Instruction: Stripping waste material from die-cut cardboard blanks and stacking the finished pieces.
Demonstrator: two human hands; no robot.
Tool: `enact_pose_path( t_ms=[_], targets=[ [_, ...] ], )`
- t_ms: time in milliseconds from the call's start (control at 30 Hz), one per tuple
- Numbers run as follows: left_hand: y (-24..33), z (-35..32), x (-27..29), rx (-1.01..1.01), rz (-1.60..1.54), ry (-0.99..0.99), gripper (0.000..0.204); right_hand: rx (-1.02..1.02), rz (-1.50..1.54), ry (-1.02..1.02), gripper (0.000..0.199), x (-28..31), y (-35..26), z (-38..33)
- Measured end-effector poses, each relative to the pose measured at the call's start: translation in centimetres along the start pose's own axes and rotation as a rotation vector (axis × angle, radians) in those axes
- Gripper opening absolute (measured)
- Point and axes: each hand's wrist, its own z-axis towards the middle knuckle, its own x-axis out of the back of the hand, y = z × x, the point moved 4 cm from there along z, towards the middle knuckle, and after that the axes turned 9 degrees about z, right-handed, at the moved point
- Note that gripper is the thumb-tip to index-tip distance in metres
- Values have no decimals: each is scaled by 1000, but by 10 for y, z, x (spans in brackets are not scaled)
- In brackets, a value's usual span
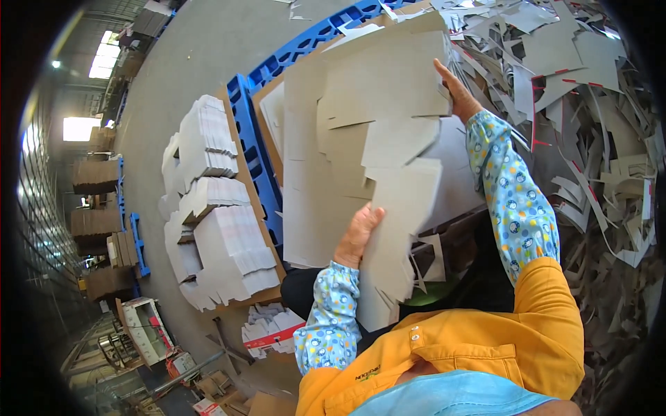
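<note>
Die-cut grey cardboard blanks (402,201) with notched edges lie over my lap and lean on larger sheets behind. My left hand (361,232) is closed on the left edge of the narrow lower part, thumb on top and the other fingers mostly hidden. Along the upper right edge rests my right hand (461,93), its fingers stretched out and touching the cardboard's side. Beneath and behind the blanks stands a stack of large grey cardboard sheets (302,201). How many blanks are between my hands I cannot tell.
A big heap of cardboard offcuts (583,132) fills the right side. Blue plastic pallets (253,149) border the sheets. Stacked white die-cut blanks (232,243) stand to the left, with a box of scraps (274,333) near my left sleeve. Brown stacks (97,229) line the far left.
</note>
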Motion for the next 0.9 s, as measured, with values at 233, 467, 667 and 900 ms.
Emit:
enact_pose_path(
  t_ms=[233, 467, 667, 900],
  targets=[
    [-34, 34, -14, 168, 811, -47, 52, 128, -668, 13, 36, 21, -34, -31],
    [220, 78, -59, -1173, 1239, 265, 85, 410, -1412, -136, 18, -25, 9, -143],
    [216, 101, -159, -802, 1368, -771, 48, 636, -1256, 32, 27, -33, 36, -204],
    [151, 127, -142, -789, 1202, -696, 14, 469, -1113, 242, 31, 19, 71, -197]
  ],
)
